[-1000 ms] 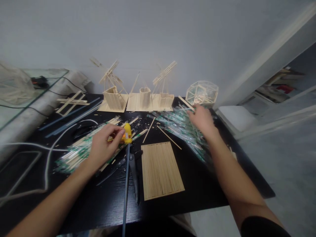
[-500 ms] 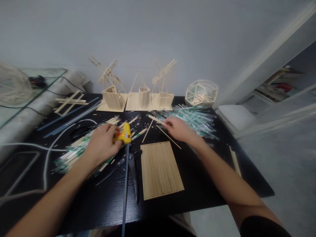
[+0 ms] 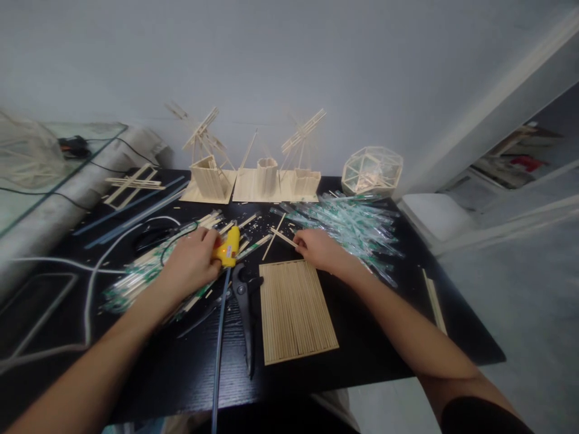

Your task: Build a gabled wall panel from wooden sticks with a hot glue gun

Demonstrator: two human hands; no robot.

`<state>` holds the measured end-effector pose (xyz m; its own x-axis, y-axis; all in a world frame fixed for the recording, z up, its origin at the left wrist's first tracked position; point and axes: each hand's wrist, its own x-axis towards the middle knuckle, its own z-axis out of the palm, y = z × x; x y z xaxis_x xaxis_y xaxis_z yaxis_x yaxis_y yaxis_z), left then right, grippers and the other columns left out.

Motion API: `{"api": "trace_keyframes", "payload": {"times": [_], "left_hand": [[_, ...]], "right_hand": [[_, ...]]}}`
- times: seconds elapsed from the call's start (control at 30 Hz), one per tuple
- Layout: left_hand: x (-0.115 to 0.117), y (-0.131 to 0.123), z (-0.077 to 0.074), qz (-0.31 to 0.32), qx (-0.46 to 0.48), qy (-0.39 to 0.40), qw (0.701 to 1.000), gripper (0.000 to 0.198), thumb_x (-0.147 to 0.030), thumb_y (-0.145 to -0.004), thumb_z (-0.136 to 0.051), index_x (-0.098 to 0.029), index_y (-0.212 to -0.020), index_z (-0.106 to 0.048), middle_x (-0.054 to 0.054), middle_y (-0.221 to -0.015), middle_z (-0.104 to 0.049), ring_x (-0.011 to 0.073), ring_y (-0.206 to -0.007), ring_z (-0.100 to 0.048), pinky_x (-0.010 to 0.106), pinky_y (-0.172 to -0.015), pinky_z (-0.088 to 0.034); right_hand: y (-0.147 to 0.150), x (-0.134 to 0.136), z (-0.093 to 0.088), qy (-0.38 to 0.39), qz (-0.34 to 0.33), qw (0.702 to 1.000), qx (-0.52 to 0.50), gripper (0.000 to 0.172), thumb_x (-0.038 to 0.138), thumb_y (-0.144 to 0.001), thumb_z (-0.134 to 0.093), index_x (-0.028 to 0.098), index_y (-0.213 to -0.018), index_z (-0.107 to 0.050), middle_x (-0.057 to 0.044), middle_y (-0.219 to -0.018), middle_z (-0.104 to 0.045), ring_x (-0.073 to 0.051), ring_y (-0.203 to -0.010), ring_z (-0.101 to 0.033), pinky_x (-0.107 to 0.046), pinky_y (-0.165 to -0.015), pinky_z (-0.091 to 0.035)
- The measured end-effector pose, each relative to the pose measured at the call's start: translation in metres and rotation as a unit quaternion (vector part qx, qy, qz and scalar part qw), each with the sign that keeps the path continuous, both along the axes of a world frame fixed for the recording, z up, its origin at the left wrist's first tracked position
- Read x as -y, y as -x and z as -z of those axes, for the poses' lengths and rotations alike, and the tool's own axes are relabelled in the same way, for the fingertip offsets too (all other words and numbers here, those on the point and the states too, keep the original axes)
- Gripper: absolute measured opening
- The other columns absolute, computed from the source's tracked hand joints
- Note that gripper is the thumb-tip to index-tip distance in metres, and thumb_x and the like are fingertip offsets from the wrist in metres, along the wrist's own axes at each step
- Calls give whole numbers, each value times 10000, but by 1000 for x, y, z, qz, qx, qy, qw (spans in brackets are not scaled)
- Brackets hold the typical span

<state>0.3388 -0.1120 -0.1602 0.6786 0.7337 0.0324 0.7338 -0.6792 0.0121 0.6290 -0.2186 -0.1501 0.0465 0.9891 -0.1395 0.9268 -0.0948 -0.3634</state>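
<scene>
My left hand (image 3: 190, 263) is closed around a yellow glue gun (image 3: 227, 247) that rests over a heap of wrapped sticks (image 3: 136, 280) on the black table (image 3: 353, 349). My right hand (image 3: 316, 249) pinches a thin wooden stick (image 3: 283, 237), held just above the far edge of a flat mat of glued sticks (image 3: 294, 308). Black scissors (image 3: 244, 301) lie between the glue gun and the mat. A long glue stick (image 3: 218, 349) runs from the gun's back toward me.
Three small stick-built models (image 3: 257, 175) stand on wooden bases at the table's back edge, with a wire-framed polyhedron (image 3: 371, 170) to their right. A pile of clear green-printed wrappers (image 3: 357, 226) lies right of centre. Cables (image 3: 85, 283) trail over the left side.
My right hand drew back from the wrapper pile near the polyhedron to the mat's far edge, now holding a stick. My left hand stayed on the glue gun.
</scene>
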Motion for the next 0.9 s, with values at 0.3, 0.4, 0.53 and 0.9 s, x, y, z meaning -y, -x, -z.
{"api": "trace_keyframes", "payload": {"times": [0.3,0.4,0.53,0.9], "left_hand": [[-23,21,-12,-30,135,-38,990,298,-223,-813,-539,-184,-1102,-603,126,-1090,-663,331,-1006,-636,446,-898,-484],[-35,33,-16,-78,118,-56,988,301,-159,-807,-529,-171,-1087,-640,114,-1113,-680,353,-1042,-630,462,-908,-452],[-44,42,-16,-110,82,-42,990,307,-133,-818,-522,-140,-1087,-670,139,-1134,-683,380,-1061,-615,483,-896,-441],[-39,37,-25,-72,105,2,992,316,-210,-835,-518,-139,-1093,-686,194,-1266,-661,373,-1183,-586,537,-976,-460]], "right_hand": [[-3,1,5,11,-5,1000,26,147,77,-904,-623,165,-923,-740,-93,-901,-774,-230,-860,-690,-301,-696,-382],[-4,1,6,8,-2,999,32,144,78,-906,-625,165,-936,-735,-99,-920,-773,-236,-877,-691,-305,-697,-383],[-5,0,8,6,-4,999,33,138,73,-901,-636,172,-914,-732,-90,-897,-766,-226,-868,-689,-298,-703,-388],[-5,-1,-12,-27,24,999,1,91,123,-925,-660,166,-956,-733,-75,-898,-757,-195,-800,-650,-293,-699,-386]]}}
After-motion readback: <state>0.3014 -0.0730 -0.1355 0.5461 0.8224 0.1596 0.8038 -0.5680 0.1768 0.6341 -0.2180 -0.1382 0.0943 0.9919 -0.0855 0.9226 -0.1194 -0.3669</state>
